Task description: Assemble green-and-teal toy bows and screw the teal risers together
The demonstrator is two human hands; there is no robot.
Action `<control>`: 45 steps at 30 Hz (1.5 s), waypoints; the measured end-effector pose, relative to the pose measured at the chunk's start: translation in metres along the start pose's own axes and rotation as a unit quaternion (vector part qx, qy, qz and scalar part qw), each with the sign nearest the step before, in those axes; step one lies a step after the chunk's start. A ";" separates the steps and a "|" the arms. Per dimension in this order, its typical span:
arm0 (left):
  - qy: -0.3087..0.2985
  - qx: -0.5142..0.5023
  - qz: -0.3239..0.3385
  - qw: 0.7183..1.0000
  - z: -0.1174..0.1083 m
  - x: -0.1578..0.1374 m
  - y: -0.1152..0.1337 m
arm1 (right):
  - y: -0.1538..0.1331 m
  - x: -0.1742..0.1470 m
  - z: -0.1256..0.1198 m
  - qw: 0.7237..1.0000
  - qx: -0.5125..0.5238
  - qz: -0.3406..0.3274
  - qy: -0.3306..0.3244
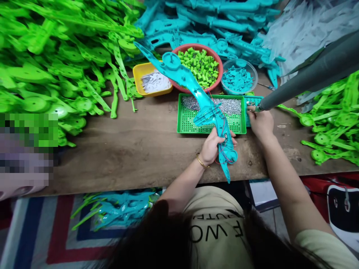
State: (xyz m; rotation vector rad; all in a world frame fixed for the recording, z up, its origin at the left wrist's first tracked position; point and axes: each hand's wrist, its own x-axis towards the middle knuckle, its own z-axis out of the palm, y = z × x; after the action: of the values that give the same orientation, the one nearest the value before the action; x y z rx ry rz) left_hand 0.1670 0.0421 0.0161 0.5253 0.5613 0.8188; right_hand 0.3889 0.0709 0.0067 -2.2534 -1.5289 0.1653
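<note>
Blue part (201, 95): held above green tray (186, 125), long axis slanting far-left to near-right, narrow tip reaching table's near edge | left hand (210, 148): gripping its near half | right hand (263, 124): fingers at small blue tray (248, 122), grip cannot be told | room: tabletop (134, 138) stretches left to green pile (61, 63)

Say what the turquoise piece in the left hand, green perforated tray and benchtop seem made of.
Turquoise piece: probably hard plastic, glossy; bright highlights, molded ribs. Green perforated tray: likely plastic, smooth; even color, regular holes. Benchtop: apparently wood, dull; brown, streaky grain.
</note>
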 end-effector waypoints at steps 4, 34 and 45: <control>-0.008 -0.004 0.006 1.000 -0.001 0.000 0.001 | 0.002 -0.028 -0.015 0.999 0.019 -0.006 0.045; 0.065 0.167 0.186 0.966 -0.005 -0.036 0.026 | -0.105 -0.081 -0.027 0.824 0.502 0.041 -0.259; 0.262 0.058 0.386 0.883 -0.033 -0.106 0.050 | -0.128 -0.153 0.002 0.867 0.348 -0.319 -0.158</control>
State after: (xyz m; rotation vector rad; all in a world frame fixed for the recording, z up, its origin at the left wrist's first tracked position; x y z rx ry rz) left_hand 0.0607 -0.0059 0.0506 0.6500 0.9211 1.7285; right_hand 0.2180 -0.0282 0.0358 -1.1302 -1.8931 0.7730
